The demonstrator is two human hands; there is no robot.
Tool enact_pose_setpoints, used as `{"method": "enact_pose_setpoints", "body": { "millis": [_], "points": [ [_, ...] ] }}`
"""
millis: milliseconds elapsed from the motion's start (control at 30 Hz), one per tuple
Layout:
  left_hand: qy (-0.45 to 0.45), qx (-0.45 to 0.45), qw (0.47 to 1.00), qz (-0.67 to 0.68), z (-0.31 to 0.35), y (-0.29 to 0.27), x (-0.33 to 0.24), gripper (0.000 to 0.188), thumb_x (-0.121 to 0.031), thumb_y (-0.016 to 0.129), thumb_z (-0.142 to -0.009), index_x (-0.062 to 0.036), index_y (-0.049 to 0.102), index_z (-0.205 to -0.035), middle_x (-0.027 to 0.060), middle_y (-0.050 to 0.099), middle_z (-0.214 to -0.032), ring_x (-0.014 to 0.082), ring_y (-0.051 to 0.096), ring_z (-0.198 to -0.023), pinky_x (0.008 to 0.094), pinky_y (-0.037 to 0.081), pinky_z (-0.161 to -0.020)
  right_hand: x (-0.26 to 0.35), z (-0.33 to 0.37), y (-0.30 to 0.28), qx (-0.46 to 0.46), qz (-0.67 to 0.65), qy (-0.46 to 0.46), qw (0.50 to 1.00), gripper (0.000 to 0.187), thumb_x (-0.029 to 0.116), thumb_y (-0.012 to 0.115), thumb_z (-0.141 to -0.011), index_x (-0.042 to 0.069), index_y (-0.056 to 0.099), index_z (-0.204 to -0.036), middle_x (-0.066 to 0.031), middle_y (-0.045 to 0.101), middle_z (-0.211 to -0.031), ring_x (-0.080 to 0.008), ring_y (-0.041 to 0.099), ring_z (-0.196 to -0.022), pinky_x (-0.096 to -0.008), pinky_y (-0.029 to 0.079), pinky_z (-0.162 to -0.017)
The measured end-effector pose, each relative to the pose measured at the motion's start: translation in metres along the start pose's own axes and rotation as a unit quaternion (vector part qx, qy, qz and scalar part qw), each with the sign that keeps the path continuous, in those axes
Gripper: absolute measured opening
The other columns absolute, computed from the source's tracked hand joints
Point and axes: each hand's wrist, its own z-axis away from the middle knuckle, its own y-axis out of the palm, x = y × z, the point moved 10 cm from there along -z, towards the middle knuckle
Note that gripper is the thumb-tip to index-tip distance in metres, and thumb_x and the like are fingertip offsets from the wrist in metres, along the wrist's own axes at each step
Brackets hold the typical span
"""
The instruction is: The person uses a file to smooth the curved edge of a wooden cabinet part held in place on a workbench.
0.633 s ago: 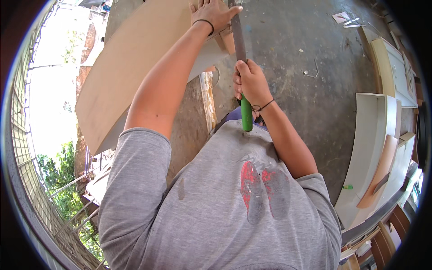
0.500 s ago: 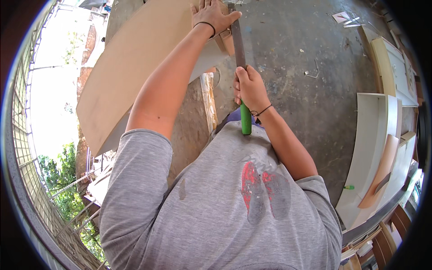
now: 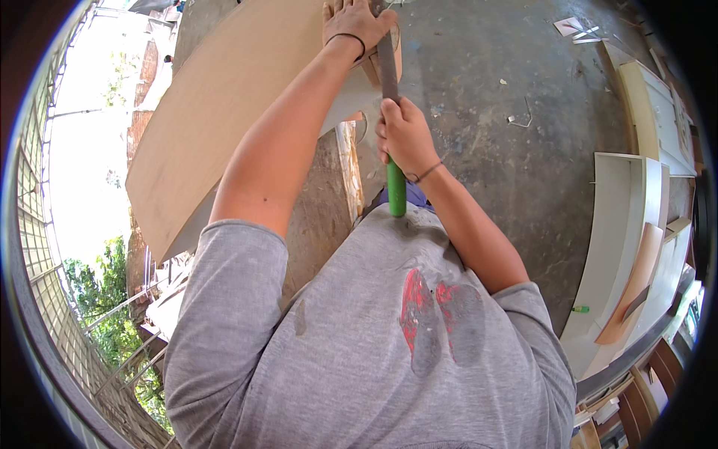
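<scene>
My right hand (image 3: 407, 136) is wrapped round the green handle of a long flat metal file (image 3: 387, 71), which points away from me. The file lies along the right edge of a large tan board (image 3: 224, 90) with a curved outline. On the board's far part, my left hand (image 3: 356, 24) lies flat with its fingers stretched, the thumb reaching over to the file. The far end of the file runs towards the top of the picture, where I cannot make out its tip.
A worn brown wooden surface (image 3: 318, 194) shows under the board. White panels (image 3: 609, 224) and a pale box-like frame (image 3: 639, 105) stand at the right. Scraps (image 3: 576, 30) and a bent wire (image 3: 527, 118) lie on the stained concrete floor (image 3: 493, 172).
My right hand and the file have shifted slightly away from me and to the left. The left hand stays on the board, moving only a little.
</scene>
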Motion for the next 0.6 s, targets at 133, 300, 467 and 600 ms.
{"method": "enact_pose_setpoints", "body": {
  "millis": [133,300,467,600],
  "points": [
    [-0.022,0.012,0.998,0.059,0.006,-0.006,-0.006,0.082,-0.059,0.044,-0.088,0.0009,0.032,-0.143,0.0208,0.020,-0.154,0.0324,0.014,-0.144,0.0429,0.010,-0.117,0.011,0.001,-0.012,-0.020,0.003,-0.022,1.000,0.020,0.024,0.043,-0.098,0.007,0.042,-0.086,0.0011,0.040,-0.061,-0.0091,0.040,-0.042,-0.0279,0.040,-0.038],
    [0.004,0.013,1.000,0.020,0.014,-0.027,-0.020,0.085,-0.064,0.044,-0.087,0.0033,0.037,-0.139,0.0214,0.024,-0.152,0.0330,0.016,-0.143,0.0439,0.011,-0.117,0.030,0.007,-0.036,-0.024,0.005,-0.015,1.000,0.021,0.025,0.043,-0.098,0.006,0.041,-0.088,0.0012,0.041,-0.061,-0.0094,0.039,-0.044,-0.0288,0.037,-0.038],
    [0.098,0.226,0.954,-0.173,0.031,-0.010,-0.045,0.090,-0.067,0.047,-0.083,0.0048,0.039,-0.136,0.0226,0.026,-0.150,0.0330,0.017,-0.143,0.0469,0.013,-0.116,0.015,0.016,-0.035,-0.001,0.006,0.021,1.000,0.021,0.025,0.043,-0.098,0.007,0.042,-0.087,0.0012,0.041,-0.061,-0.0094,0.039,-0.043,-0.0286,0.037,-0.038],
    [0.037,0.015,0.999,0.034,0.016,-0.019,-0.023,0.092,-0.067,0.050,-0.081,0.0047,0.037,-0.138,0.0233,0.026,-0.150,0.0333,0.017,-0.143,0.0492,0.013,-0.115,0.004,0.020,-0.035,0.007,0.039,0.027,0.999,0.020,0.024,0.043,-0.098,0.008,0.042,-0.086,0.0015,0.041,-0.061,-0.0093,0.040,-0.042,-0.0284,0.037,-0.038]
  ]
}}
